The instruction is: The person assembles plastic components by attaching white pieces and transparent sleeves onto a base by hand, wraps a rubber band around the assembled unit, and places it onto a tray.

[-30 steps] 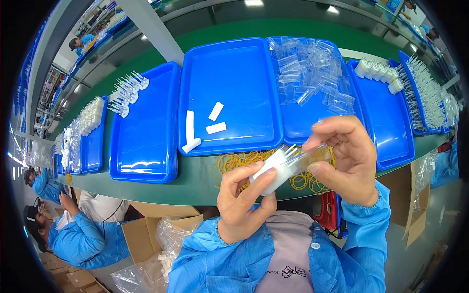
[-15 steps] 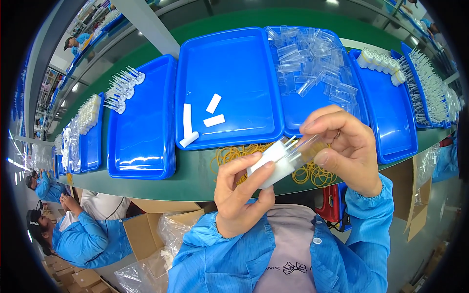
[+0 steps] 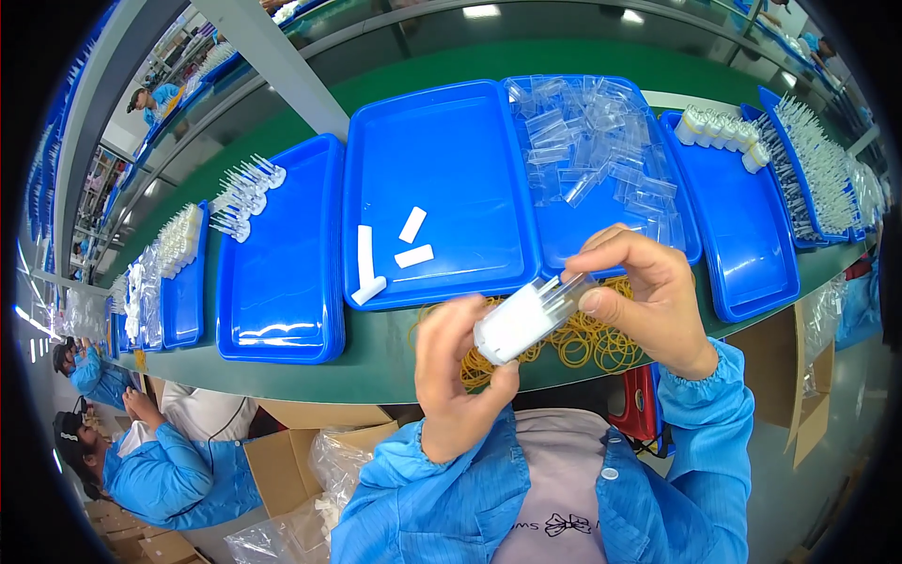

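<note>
Between my hands is a white plastic piece (image 3: pixel 513 328) with thin prongs at its right end. A clear plastic sleeve (image 3: pixel 575 288) surrounds the prongs and meets the white body. My right hand (image 3: pixel 648 301) pinches the sleeve between thumb and fingers. Curled around the left end of the white piece, my left hand (image 3: pixel 460 367) has its thumb at the lower edge and its fingers at the upper side; these fingers are slightly blurred. Beyond my right hand, a blue tray (image 3: pixel 564 246) carries many loose clear sleeves (image 3: pixel 587 141).
A blue tray (image 3: pixel 432 169) ahead holds several short white tubes (image 3: pixel 413 256). Yellow rubber bands (image 3: pixel 601 334) lie under my hands on the green table (image 3: pixel 395 371). Stacked trays (image 3: pixel 282 254) with white pronged pieces (image 3: pixel 249 193) stand left; banded white pieces (image 3: pixel 719 129) are right. A co-worker (image 3: pixel 160 461) sits left.
The fingers of my left hand have moved off the white piece's face toward its end and upper side, exposing more of it. My right hand has come slightly left with the sleeve. The view has shifted.
</note>
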`<act>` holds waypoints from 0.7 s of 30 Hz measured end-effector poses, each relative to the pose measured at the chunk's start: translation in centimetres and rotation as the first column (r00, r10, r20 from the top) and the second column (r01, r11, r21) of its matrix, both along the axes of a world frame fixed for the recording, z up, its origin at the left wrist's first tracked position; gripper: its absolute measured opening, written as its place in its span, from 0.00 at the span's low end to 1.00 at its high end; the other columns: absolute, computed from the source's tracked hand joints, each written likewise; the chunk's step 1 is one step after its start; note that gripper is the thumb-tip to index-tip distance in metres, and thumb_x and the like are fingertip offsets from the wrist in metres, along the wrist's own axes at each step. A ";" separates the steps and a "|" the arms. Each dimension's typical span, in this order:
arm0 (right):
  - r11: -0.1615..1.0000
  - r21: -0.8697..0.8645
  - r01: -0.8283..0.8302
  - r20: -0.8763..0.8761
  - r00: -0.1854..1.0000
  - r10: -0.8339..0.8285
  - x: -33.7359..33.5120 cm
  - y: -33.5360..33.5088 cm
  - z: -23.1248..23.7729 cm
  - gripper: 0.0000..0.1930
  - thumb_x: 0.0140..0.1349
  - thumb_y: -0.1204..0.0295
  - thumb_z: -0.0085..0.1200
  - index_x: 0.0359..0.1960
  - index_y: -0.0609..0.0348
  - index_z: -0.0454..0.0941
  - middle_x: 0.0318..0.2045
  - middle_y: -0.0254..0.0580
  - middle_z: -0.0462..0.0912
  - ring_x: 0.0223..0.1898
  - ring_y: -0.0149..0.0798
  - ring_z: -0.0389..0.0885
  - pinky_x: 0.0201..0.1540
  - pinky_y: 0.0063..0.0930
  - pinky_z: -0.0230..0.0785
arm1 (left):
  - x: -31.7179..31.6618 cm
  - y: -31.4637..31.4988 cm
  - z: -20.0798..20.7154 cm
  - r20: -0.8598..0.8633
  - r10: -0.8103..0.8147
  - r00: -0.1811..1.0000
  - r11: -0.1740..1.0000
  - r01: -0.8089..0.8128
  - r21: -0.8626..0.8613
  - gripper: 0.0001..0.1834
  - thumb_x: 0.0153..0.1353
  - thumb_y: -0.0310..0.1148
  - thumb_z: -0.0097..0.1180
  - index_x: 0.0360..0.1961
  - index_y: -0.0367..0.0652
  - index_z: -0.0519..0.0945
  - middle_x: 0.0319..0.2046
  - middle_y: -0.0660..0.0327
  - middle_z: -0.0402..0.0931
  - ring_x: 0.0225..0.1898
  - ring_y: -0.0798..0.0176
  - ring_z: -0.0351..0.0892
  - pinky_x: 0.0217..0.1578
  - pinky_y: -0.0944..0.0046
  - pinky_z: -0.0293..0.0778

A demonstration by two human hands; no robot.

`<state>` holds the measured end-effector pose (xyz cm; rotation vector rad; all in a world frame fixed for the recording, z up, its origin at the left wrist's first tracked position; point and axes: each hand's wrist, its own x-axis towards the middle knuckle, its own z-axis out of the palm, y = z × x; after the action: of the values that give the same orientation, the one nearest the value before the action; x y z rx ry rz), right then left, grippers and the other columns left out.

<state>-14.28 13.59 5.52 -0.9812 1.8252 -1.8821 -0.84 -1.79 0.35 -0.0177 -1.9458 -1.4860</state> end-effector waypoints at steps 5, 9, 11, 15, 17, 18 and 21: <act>0.994 -0.006 0.107 -0.246 0.963 -0.105 -0.1 0.4 0.0 0.12 0.50 0.76 0.63 0.38 0.61 0.82 0.37 0.41 0.81 0.41 0.34 0.76 0.47 0.28 0.67 | -0.8 -0.5 -0.2 0.086 -0.232 0.969 0.706 0.107 0.701 0.26 0.59 0.31 0.56 0.58 0.38 0.63 0.53 0.54 0.68 0.50 0.61 0.72 0.48 0.62 0.72; 0.995 -0.022 0.100 -0.267 0.958 -0.103 0.0 0.1 0.0 0.12 0.49 0.76 0.64 0.37 0.60 0.82 0.35 0.40 0.81 0.41 0.35 0.76 0.47 0.29 0.67 | -0.3 -1.0 -1.2 0.043 -0.333 0.942 0.585 0.170 0.793 0.25 0.57 0.32 0.62 0.53 0.37 0.67 0.46 0.57 0.73 0.51 0.62 0.72 0.51 0.62 0.69; 0.994 -0.056 0.099 -0.143 0.984 -0.106 0.3 0.2 0.2 0.12 0.49 0.76 0.64 0.37 0.60 0.82 0.34 0.39 0.81 0.42 0.36 0.75 0.46 0.30 0.66 | -0.4 -1.2 -1.0 0.016 -0.298 0.954 0.624 0.182 0.760 0.25 0.57 0.31 0.62 0.53 0.37 0.67 0.47 0.57 0.73 0.51 0.62 0.72 0.51 0.62 0.69; 0.990 -0.031 0.136 -0.181 0.974 -0.139 0.6 0.7 -0.3 0.09 0.49 0.76 0.64 0.34 0.61 0.82 0.34 0.39 0.81 0.43 0.37 0.75 0.48 0.32 0.65 | -0.4 -0.9 -0.2 -0.023 -0.250 0.968 0.658 0.187 0.729 0.24 0.54 0.27 0.64 0.51 0.37 0.68 0.47 0.56 0.72 0.51 0.62 0.72 0.51 0.62 0.70; 0.974 -0.086 0.208 -0.264 0.938 -0.224 1.0 0.6 -0.5 0.08 0.49 0.76 0.64 0.31 0.60 0.81 0.33 0.39 0.82 0.43 0.39 0.75 0.49 0.34 0.65 | -0.3 -0.9 -0.5 -0.043 -0.243 0.969 0.692 0.204 0.692 0.24 0.54 0.25 0.64 0.50 0.36 0.69 0.48 0.56 0.70 0.51 0.61 0.73 0.51 0.62 0.71; 0.974 -0.085 0.208 -0.263 0.939 -0.223 1.2 0.7 -0.3 0.08 0.49 0.76 0.64 0.31 0.60 0.81 0.33 0.39 0.82 0.43 0.39 0.75 0.49 0.34 0.65 | -0.2 -0.8 -0.6 -0.063 -0.239 0.969 0.724 0.222 0.653 0.23 0.53 0.24 0.64 0.49 0.36 0.69 0.48 0.57 0.69 0.51 0.61 0.73 0.51 0.62 0.71; 0.980 -0.070 0.184 -0.418 0.887 -0.196 2.1 0.7 0.3 0.08 0.46 0.75 0.66 0.29 0.59 0.81 0.30 0.38 0.83 0.45 0.45 0.77 0.54 0.43 0.62 | 0.1 -0.6 -0.8 -0.106 -0.257 0.960 0.708 0.262 0.656 0.23 0.51 0.21 0.64 0.48 0.35 0.70 0.48 0.57 0.66 0.50 0.61 0.73 0.52 0.61 0.73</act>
<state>-12.18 14.29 5.78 -1.3527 2.2151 -1.9207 -0.73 -2.41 -0.48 0.0204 -1.3298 -2.3031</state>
